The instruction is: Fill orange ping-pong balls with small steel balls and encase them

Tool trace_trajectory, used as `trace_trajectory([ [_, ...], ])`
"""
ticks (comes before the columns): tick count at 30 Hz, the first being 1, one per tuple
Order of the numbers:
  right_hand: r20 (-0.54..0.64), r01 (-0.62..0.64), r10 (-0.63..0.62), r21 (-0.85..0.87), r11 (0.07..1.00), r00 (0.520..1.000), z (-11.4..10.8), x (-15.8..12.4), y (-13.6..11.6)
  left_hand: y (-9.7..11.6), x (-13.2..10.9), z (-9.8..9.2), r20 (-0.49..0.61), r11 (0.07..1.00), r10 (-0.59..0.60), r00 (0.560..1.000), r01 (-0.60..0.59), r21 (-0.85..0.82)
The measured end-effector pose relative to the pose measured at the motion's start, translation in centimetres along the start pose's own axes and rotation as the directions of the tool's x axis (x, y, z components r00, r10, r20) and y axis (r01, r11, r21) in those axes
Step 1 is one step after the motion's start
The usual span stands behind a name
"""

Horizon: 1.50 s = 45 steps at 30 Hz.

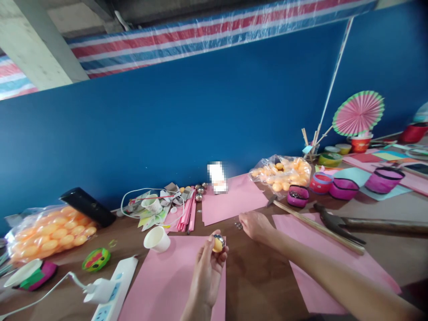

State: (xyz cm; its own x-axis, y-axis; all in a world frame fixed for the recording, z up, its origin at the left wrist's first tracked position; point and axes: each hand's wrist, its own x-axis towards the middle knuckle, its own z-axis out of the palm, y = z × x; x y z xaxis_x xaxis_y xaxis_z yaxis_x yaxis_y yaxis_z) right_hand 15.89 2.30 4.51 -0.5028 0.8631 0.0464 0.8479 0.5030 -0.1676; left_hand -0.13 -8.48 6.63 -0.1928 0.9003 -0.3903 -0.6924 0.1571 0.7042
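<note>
My left hand (209, 263) is closed around an orange ping-pong ball (218, 244), whose upper side is covered with shiny silver studs. It is held above a sheet of pink paper (160, 276). My right hand (257, 226) is lowered to the brown tabletop, its fingers drawn together beside a few small metal pieces (238, 225) that look like thumbtacks. Whatever its fingertips hold, if anything, is hidden. A white paper cup (157, 239) stands to the left of my left hand. Several silver-covered balls (199, 191) lie at the back.
Two hammers, one with a pale handle (317, 225) and one claw hammer (374, 224), lie at right. Bags of orange balls (50, 232) (284, 171), a power strip (115, 290), a black case (88, 207) and purple containers (298, 196) surround the workspace. A blue partition (200, 120) stands behind.
</note>
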Motion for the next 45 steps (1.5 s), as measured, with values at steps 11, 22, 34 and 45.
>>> trace_trajectory([
  [11, -0.016, -0.002, 0.003, 0.012, 1.000, 1.000, 0.1, 0.2, -0.2, -0.2, 0.3, -0.6, 0.010, 1.000, 0.005, 1.000, -0.005, -0.012],
  [22, -0.094, 0.024, -0.017, 0.072, 0.997, 0.995, 0.1, 0.0, -0.2, -0.2, 0.4, -1.0, 0.010, 1.000, 0.001, 1.000, 0.000, -0.017],
  [34, -0.125, 0.049, -0.025, 0.193, 0.980, 0.992, 0.5, 0.0, 0.2, -0.3, 0.5, -1.0, 0.011, 1.000, -0.004, 1.000, 0.004, -0.027],
  [45, -0.080, 0.062, -0.019, 0.576, 0.815, 0.997, 0.0, -0.9, 0.4, -0.5, 0.3, -0.2, 0.017, 1.000, -0.018, 1.000, 0.018, -0.008],
])
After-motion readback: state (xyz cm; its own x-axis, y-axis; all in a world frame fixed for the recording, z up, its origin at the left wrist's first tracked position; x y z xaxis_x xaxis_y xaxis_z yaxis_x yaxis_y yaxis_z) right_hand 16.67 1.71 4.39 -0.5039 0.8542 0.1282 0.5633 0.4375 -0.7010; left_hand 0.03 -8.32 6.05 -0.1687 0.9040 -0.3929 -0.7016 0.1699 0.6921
